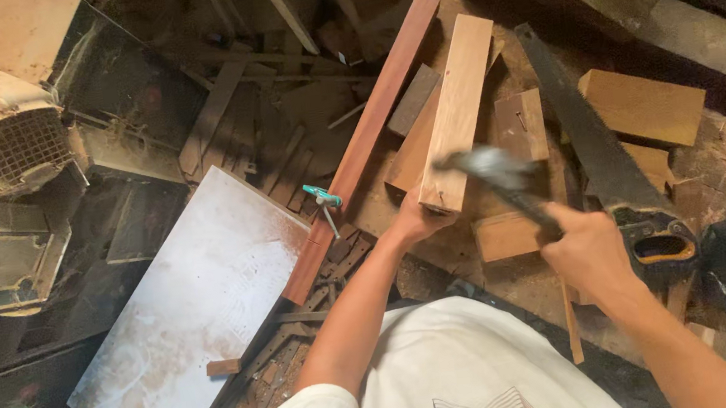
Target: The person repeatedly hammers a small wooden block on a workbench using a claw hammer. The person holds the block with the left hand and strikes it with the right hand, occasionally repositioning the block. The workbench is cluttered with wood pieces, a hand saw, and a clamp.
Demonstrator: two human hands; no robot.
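Landmark: the pale wood block [456,111], lying lengthwise on the cluttered bench, its near end toward the person. Left hand [417,219] cups that near end; fingers are tucked under and behind the block, so the grasp is only partly visible, though the palm is clearly against the wood. Right hand [589,253], right of the block's near end, is closed around the handle of a hammer [498,176]. The hammer head sits over the block's near end and is motion-blurred; its shape cannot be resolved. A reddish plank [362,140] lies just left of the block, roughly parallel. A handsaw [598,150] lies to its right, its handle partly behind the right hand.
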